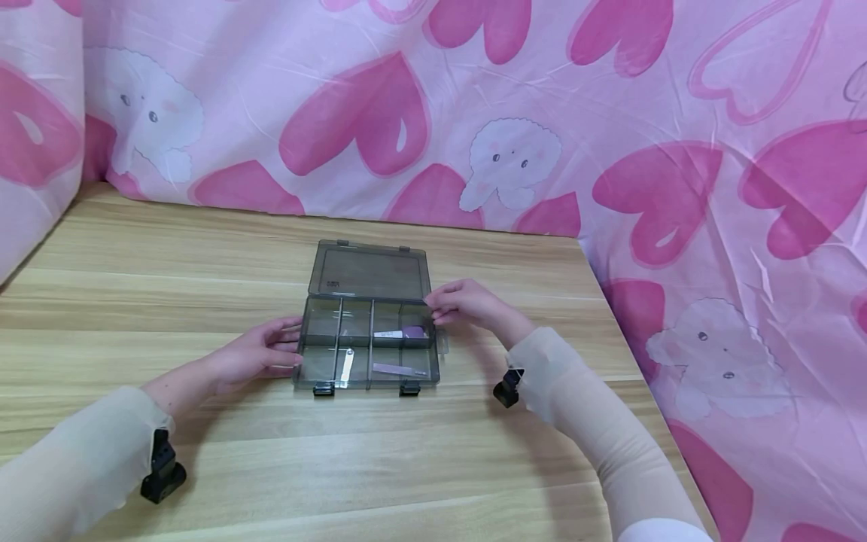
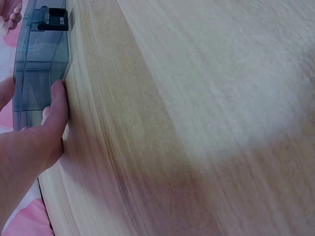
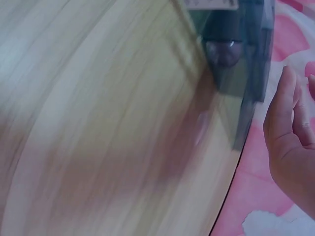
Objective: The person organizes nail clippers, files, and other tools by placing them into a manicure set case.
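Observation:
A smoky, see-through compartment box [image 1: 354, 339] lies on the table, its lid [image 1: 369, 271] folded back away from me. My left hand [image 1: 260, 350] rests against its left side with relaxed fingers; in the left wrist view the fingers [image 2: 58, 105] touch the wall low down. At the back right corner, near the hinge, is my right hand [image 1: 467, 305], its fingertips close together beside the lid's edge. Inside the box lie a slim pale metal piece [image 1: 348, 366], a pinkish strip [image 1: 400, 369], a white labelled piece [image 1: 388, 334] and a purple piece [image 1: 414, 331].
Two black latches, a left one [image 1: 323, 388] and a right one [image 1: 409, 388], hang at the box's front edge. The wood-grain table [image 1: 305, 467] ends at a pink heart-print cloth [image 1: 433, 105] behind and on both sides. A black wrist camera [image 1: 162, 470] sits under the left sleeve.

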Available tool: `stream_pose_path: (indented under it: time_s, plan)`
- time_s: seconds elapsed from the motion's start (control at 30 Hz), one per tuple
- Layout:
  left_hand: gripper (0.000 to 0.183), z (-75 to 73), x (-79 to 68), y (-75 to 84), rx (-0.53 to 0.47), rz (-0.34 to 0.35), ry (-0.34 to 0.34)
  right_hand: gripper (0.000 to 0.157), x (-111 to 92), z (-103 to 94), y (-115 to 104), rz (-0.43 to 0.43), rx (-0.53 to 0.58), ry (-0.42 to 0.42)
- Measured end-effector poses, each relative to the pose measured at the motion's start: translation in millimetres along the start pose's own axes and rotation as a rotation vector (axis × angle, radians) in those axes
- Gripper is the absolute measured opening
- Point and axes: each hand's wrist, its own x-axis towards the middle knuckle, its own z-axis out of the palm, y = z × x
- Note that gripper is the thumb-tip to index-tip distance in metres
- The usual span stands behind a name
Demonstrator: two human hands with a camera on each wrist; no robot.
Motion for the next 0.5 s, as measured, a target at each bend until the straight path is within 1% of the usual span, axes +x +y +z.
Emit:
stream_pose_path:
  time_s: [0.27, 0.5]
  plan:
    - [0.085, -1.1, 0.3, -1.4, -0.009, -0.007, 0.007, 0.034, 6, 22.4, -13, 0.011, 0.034, -0.057]
    - [0.085, -1.8, -0.4, -2.1, -0.002, 0.011, -0.005, 0.034, 10, 41.6, -24, 0.015, -0.021, -0.097]
